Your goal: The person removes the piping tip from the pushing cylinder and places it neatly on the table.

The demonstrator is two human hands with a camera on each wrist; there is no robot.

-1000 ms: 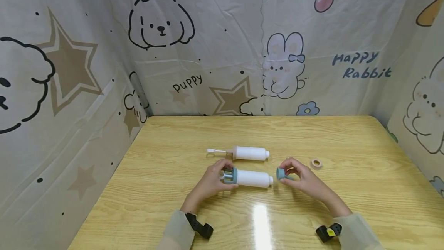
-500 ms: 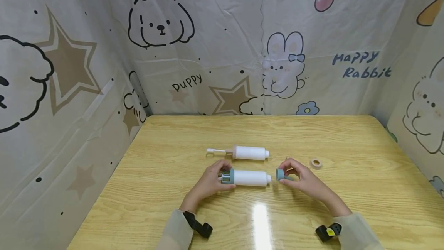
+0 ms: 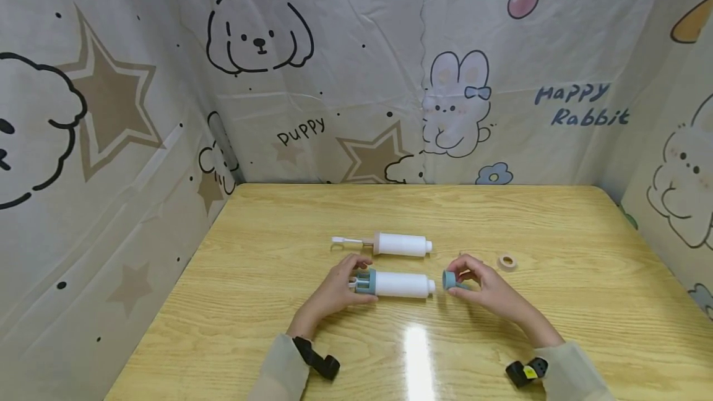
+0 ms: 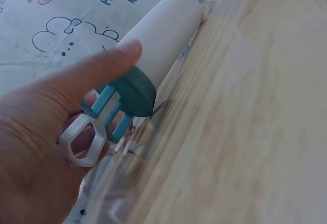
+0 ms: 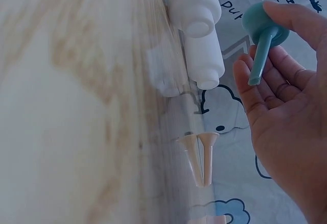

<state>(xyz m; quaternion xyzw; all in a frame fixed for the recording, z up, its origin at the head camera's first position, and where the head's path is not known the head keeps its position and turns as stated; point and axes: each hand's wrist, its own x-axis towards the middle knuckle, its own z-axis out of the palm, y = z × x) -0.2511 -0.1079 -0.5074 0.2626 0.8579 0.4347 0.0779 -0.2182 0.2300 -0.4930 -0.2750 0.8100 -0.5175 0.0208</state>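
Observation:
My left hand (image 3: 337,286) grips the teal slotted end (image 3: 366,281) of a white syringe-like tube (image 3: 402,284) lying on the table. Its thumb presses by the teal collar in the left wrist view, where a white ring-shaped handle (image 4: 84,140) sticks out of the slots. My right hand (image 3: 484,283) pinches a teal nozzle (image 5: 259,25) with a round cupped base and a thin spout. The nozzle's cup faces the tube's narrow tip, a small gap apart. Behind lies a second white tube (image 3: 402,245) with a beige collar and its white handle drawn out.
A small beige ring-like piece (image 3: 507,263) lies behind the right hand. The right wrist view shows beige flared pieces (image 5: 207,157) near the table edge. The wooden table (image 3: 278,215) meets a printed cloth (image 3: 312,98) at the back and sides.
Over the last second the left hand and its tube have shifted slightly left, widening the gap to the nozzle. The right hand has barely moved.

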